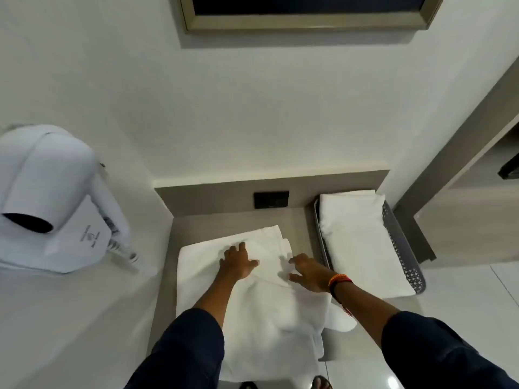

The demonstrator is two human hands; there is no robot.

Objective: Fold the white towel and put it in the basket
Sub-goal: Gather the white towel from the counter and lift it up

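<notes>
A white towel (261,304) lies spread over a low beige ledge (238,217), its near end hanging off the front edge. My left hand (237,262) rests flat on the towel's far part, fingers spread. My right hand (307,272) hovers just over the towel's right side with fingers apart, holding nothing; the wrist wears an orange and black band. To the right stands a grey perforated basket (404,248) with a folded white towel (359,242) lying inside it.
A white wall-mounted hair dryer (53,197) hangs at the left. A black socket plate (271,199) sits on the ledge's back panel. A framed dark panel (306,12) hangs on the wall above. Glossy floor tiles (463,301) lie at the right.
</notes>
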